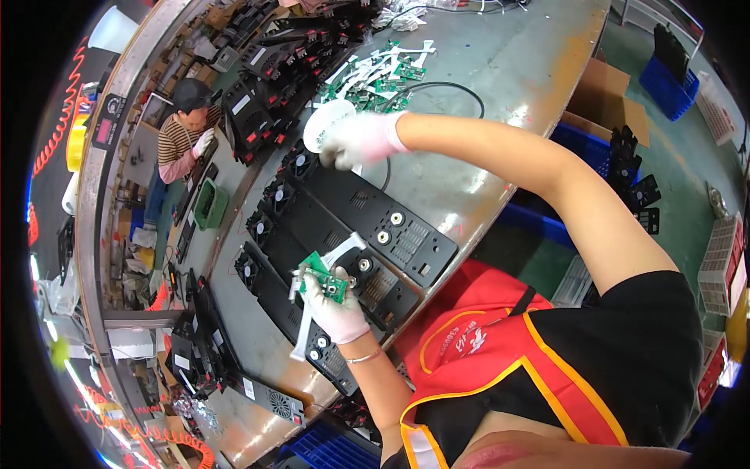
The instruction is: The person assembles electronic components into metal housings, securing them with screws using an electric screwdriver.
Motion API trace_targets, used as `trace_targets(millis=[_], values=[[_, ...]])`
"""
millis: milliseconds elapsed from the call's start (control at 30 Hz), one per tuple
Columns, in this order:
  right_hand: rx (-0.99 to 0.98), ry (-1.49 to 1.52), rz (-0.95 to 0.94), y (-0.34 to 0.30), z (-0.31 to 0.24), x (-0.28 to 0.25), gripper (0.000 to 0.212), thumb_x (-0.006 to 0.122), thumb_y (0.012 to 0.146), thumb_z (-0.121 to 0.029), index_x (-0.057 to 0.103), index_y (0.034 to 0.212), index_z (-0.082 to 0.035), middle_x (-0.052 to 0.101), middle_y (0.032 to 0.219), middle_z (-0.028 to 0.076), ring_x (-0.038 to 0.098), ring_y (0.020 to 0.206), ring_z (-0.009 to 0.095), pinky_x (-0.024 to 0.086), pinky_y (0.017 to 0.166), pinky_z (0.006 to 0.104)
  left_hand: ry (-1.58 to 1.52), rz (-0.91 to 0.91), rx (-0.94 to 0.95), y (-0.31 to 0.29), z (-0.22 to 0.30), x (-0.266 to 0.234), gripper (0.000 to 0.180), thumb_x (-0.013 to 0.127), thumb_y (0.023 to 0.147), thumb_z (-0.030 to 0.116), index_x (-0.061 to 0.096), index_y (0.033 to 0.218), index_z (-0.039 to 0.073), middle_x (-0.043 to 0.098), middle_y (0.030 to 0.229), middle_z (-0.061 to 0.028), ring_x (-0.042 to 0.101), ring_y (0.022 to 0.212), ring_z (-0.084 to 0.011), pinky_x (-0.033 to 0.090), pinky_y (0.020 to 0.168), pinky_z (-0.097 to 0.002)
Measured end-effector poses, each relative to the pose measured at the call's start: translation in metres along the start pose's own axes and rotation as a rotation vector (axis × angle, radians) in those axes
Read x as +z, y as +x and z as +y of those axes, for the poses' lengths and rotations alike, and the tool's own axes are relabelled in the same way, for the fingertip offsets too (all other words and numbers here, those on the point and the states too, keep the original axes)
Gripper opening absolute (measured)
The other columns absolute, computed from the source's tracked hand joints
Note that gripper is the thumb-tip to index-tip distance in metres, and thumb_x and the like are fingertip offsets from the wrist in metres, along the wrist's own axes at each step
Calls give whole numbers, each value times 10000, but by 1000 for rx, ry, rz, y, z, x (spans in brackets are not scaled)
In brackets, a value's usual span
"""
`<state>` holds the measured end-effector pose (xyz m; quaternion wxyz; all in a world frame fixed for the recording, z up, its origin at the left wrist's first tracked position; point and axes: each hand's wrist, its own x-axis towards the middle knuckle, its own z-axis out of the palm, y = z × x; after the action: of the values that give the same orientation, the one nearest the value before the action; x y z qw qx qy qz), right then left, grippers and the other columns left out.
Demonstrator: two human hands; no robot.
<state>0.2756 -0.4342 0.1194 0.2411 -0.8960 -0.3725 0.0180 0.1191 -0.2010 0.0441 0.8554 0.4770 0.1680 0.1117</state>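
Observation:
My left hand (340, 311), in a white glove, is closed around a green circuit board (333, 290) with white ribbon cables (344, 248) hanging from it. It is above a row of long black panels (410, 234) with small fans and round metal fittings. Farther away, my gloved right hand (363, 142) is at the near side of a white round bowl (326, 123). Motion blurs its dark fingertips, so I cannot make out whether they hold anything. Beyond the bowl lies a pile of green boards with white cables (391, 74).
A black cable (453, 84) curves across the metal table (516, 78). Stacked black housings (254, 109) line the far side, where a co-worker (187, 129) in gloves works near a green bin (211, 205). At the right are a cardboard box (605, 98) and blue crates (668, 87).

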Motion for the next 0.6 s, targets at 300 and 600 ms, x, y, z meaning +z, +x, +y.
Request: trace_targets(millis=[300, 600], values=[[139, -504, 29, 28, 94, 71, 198, 556, 813, -168, 680, 952, -103, 663, 879, 173, 654, 812, 330, 523, 714, 420, 384, -302, 53, 30, 5, -41, 303, 559, 930, 255, 555, 1212, 144, 577, 1137, -22, 570, 1008, -163, 531, 783, -351], [248, 99, 1190, 9, 140, -54, 203, 592, 850, -219, 599, 923, -30, 641, 913, 118, 629, 781, 255, 504, 709, 386, 477, -418, -315, 35, 57, -48, 264, 586, 914, 257, 579, 1096, 66, 644, 902, -54, 646, 738, -147, 560, 560, -284]])
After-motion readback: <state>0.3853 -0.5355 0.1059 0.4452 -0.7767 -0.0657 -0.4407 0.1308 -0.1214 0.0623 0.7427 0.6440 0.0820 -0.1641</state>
